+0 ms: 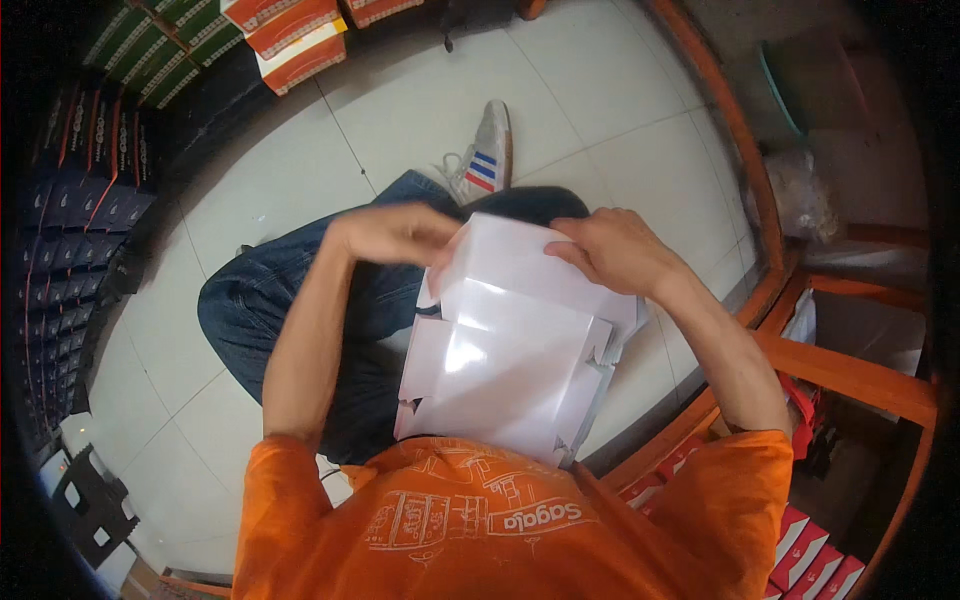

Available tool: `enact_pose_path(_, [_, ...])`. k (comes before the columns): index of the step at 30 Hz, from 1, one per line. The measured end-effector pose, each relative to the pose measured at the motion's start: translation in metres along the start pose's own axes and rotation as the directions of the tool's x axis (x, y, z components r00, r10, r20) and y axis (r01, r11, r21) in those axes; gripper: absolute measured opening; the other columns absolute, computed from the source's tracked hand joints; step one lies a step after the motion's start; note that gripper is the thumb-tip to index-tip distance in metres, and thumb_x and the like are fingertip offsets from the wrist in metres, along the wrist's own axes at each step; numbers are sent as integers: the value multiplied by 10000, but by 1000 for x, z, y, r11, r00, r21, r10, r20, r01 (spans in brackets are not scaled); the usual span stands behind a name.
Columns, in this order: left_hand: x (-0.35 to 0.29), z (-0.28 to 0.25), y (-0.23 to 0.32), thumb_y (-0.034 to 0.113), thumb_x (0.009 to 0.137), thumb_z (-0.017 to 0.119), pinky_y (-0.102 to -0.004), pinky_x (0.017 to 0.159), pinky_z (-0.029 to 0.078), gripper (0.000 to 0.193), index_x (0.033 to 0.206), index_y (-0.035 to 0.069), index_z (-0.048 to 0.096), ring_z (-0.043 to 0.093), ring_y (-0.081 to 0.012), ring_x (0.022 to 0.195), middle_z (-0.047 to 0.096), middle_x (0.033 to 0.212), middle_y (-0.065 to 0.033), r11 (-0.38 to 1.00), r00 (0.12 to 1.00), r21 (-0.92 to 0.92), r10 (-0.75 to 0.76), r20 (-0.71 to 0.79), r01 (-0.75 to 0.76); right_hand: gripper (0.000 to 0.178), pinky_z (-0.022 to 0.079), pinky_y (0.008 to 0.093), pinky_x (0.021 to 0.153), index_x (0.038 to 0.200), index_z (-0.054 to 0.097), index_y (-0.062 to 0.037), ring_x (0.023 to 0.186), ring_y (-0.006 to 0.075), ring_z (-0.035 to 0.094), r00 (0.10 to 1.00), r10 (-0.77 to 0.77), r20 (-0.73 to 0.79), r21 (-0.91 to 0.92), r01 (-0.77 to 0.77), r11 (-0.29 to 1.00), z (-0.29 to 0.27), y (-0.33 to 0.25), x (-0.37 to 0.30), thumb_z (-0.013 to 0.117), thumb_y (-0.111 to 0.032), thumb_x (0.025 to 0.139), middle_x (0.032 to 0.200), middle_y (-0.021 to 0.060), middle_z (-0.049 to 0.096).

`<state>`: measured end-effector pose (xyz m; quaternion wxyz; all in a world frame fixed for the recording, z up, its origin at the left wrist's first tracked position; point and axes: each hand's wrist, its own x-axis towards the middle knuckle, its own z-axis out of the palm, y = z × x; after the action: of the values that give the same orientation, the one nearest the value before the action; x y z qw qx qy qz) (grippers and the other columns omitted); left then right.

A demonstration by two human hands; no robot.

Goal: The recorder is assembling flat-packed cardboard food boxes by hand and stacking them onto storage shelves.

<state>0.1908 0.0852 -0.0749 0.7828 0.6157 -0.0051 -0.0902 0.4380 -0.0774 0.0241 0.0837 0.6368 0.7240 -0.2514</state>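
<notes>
Pale floor tiles surround the person's lap; across its right side lies white cardboard. Right hand pinches the far edge; left hand, blurred, meets the far-left corner, grip unclear.

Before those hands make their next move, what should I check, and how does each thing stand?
1. Right hand gripping the white cardboard: ok, thumb on its upper right part.
2. Left hand gripping firmly at the upper left: cannot tell, blurred.
3. Left-side flap tucked in: not ok, it sticks outward.
4. White cardboard clear of the striped shoe: ok.
5. Red-and-white boxes at lower right apart from both hands: ok.
</notes>
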Motion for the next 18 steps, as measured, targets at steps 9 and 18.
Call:
enact_pose_path(9, [138,24,19,458,1006,370,-433,904,487,552,1023,24,711,630,-370,1029,676,1080,-208,471,947,826,-230,-224,310,256,490,395,489,1062,613,-160,581,255,653,916,46,-397,-263,-162,951,73,10,-13,590,-360,905,744,45,658])
enact_pose_path(18, [131,46,22,525,997,363,-492,733,537,640,820,22,716,677,-402,817,687,804,-227,401,809,735,-23,-588,546,184,526,366,503,1072,608,-130,561,231,654,889,43,-456,-312,-205,927,90,15,-3,554,-234,930,698,63,640])
